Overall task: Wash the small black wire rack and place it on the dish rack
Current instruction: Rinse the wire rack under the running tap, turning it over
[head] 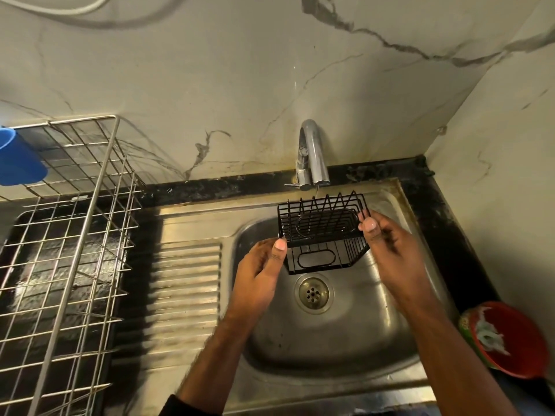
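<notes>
You hold the black wire rack [322, 232] over the sink [345, 340], just under the tap [312, 157]: left hand [258, 271] pinching its left edge, right hand [387, 244] its right. Water flow: cannot tell. Transfer to the dish rack [69, 235] is not yet done.

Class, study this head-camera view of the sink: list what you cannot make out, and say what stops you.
1. Whether water runs from the tap: any stream is too faint.
2. Fingers of the left hand and right hand: hidden behind the small black wire rack and palms.
3. Blue cup and dish rack: cut off by the left edge.
4. Red bowl contents: blurred, partly cut by the right edge.
</notes>
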`<state>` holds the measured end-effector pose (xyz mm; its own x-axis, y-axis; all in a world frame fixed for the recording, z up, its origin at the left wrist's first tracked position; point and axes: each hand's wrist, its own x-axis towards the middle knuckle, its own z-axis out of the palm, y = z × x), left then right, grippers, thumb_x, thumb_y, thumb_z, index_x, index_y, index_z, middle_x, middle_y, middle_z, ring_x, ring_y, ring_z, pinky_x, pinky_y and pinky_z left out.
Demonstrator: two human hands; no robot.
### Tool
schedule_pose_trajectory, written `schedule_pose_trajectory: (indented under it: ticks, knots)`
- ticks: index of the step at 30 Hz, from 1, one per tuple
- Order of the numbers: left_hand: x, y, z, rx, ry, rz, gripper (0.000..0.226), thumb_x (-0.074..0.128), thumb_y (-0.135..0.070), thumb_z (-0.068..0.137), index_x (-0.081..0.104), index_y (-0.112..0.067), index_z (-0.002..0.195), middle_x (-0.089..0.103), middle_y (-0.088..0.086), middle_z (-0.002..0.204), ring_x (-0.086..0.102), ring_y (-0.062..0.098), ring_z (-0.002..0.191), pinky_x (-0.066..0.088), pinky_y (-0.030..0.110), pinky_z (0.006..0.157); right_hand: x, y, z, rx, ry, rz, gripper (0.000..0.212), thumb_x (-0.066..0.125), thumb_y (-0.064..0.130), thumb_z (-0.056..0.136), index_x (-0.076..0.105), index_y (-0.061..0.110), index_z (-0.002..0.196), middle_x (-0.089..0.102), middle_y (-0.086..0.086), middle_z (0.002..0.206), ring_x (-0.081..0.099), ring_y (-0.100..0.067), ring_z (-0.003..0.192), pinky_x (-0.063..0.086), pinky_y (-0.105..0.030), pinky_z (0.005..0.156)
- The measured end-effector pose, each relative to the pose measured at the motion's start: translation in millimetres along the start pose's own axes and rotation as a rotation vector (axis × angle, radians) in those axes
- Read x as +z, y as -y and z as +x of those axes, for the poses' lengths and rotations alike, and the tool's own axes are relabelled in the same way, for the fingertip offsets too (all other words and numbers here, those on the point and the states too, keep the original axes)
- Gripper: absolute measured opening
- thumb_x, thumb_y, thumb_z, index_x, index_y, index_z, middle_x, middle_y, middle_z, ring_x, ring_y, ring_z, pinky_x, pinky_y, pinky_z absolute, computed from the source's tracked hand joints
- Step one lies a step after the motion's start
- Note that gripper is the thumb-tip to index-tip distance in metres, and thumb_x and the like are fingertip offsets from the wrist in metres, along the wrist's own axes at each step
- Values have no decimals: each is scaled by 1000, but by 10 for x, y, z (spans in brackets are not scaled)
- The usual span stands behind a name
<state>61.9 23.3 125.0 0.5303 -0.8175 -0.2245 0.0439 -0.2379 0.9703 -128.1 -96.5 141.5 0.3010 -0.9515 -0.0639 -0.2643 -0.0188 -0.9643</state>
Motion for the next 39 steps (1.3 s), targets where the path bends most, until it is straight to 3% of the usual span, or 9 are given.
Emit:
schedule_pose_trajectory:
  ticks: [3,9,14,16,20,22,26,35,39]
  knots:
    - [10,-6,-14,-18,5,-2,41,58,-58,94,74,-27,116,76,-8,116,67,5,116,50,40,109,-1,3,-6,5,7,4,42,53,52,94,63,33,131,67,18,119,59,8,113,44,-16,90]
    - [25,-5,12,-38,17,-26,55,58,-67,85,74,-27,119,75,-6,120,65,10,121,47,45,112,4,-5,-2,8,3,26,29,55,49,96,64,40,122,68,20,116,59,10,111,44,-18,91]
    - [54,22,-9,-110,1,-52,50,59,-66,87,75,-28,117,75,-7,119,66,10,119,47,41,111,6,-92,8,6,-2,13,46,55,55,96,62,30,133,67,10,128,59,-4,122,48,-38,105]
    - [64,10,-15,-131,-24,-65,54,60,-69,87,75,-27,117,75,-7,117,65,8,116,48,33,108,9,-116,14,29,-7,16,54,55,63,92,61,31,135,67,10,130,59,-5,123,47,-42,107]
    - [71,-51,-14,-135,-14,-39,37,55,-52,92,75,-28,113,76,-11,113,65,-1,108,47,17,98,16,-138,25,48,-13,9,75,53,81,81,59,32,137,66,11,132,58,-4,125,46,-43,109]
    - [70,-61,-4,-151,-10,-29,31,56,-51,94,74,-32,110,76,-14,115,65,-1,111,47,20,101,14,-142,36,54,-13,1,76,52,82,80,58,33,138,65,11,132,57,-5,125,46,-44,108]
    - [62,-10,20,-140,-9,-21,48,55,-61,89,74,-29,120,74,-10,122,63,6,120,46,31,108,18,-136,47,67,0,-11,71,51,79,84,58,34,138,65,10,133,57,-7,125,46,-46,108]
    - [86,-100,63,-150,-8,-33,38,55,-50,92,75,-27,114,77,-16,111,66,-4,108,46,14,93,37,-172,98,80,-7,-7,78,50,84,78,58,34,138,66,11,131,58,-6,123,47,-45,107]
    - [90,-52,94,-193,-26,-10,51,57,-62,85,73,-27,119,75,-10,118,64,6,115,47,23,103,17,-175,120,81,-8,16,74,52,81,80,59,34,136,66,11,131,59,-6,124,47,-45,107]
